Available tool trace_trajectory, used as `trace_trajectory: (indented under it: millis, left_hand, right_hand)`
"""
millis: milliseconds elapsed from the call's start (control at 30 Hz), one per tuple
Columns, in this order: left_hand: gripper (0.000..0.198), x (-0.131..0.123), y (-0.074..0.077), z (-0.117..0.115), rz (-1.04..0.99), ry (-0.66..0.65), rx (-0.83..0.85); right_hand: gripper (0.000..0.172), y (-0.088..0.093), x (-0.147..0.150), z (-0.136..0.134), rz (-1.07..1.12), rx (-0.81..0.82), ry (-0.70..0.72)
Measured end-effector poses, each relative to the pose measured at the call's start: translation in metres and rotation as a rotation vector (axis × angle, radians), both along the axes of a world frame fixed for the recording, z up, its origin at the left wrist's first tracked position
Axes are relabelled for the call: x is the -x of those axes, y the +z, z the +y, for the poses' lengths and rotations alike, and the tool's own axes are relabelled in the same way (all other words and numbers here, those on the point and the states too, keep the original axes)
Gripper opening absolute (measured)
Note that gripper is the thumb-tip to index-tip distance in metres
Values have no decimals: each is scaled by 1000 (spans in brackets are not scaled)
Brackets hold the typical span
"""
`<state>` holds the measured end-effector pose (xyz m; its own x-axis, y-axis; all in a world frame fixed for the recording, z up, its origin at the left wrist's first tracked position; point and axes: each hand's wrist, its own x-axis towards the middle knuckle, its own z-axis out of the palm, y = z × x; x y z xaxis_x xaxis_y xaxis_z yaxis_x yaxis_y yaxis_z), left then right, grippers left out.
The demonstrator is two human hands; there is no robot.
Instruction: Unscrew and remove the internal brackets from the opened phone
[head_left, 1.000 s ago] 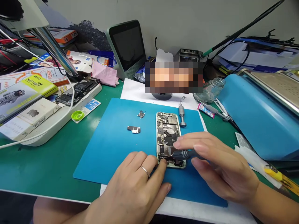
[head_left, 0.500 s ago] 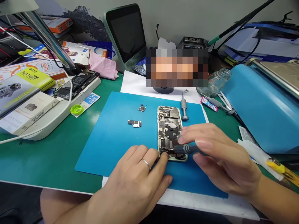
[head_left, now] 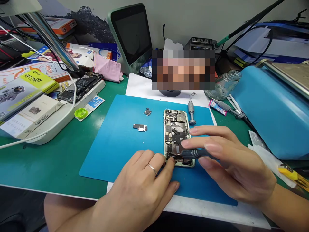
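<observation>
An opened phone (head_left: 177, 135) lies on the blue mat (head_left: 116, 141), its inner parts showing. My left hand (head_left: 147, 180), with a ring on one finger, rests at the phone's lower left; its index fingertip presses a dark part there, and nothing is seen held in it. Between the thumb and fingers of my right hand (head_left: 231, 158) is a dark screwdriver (head_left: 196, 153), tilted nearly flat, its tip at the phone's lower end. Left of the phone lie a small metal-and-black part (head_left: 142, 128) and a smaller camera-like part (head_left: 147, 111).
A grey screwdriver (head_left: 191, 112) lies beyond the phone. Behind are a glass jar (head_left: 225, 83) and a screen device (head_left: 130, 35). Boxes (head_left: 31, 119), a lamp pole (head_left: 53, 45) and a second opened phone (head_left: 82, 87) crowd the left. A blue case (head_left: 272, 119) stands right.
The view has shifted slightly. The fingers of my right hand have moved a little on the screwdriver; my left fingertip stays pressed on the phone.
</observation>
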<state>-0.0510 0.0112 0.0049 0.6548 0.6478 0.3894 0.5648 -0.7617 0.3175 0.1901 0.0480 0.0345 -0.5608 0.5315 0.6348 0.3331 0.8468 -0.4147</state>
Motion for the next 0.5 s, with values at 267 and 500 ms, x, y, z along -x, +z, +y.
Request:
trace_trajectory:
  millis: [267, 500]
  left_hand:
    - [34, -1, 0, 0, -4, 1, -11]
    - [36, 0, -4, -1, -11, -7, -17]
  right_hand:
    - [67, -3, -3, -1, 66, 22, -12]
    - [70, -2, 0, -1, 48, 38, 42]
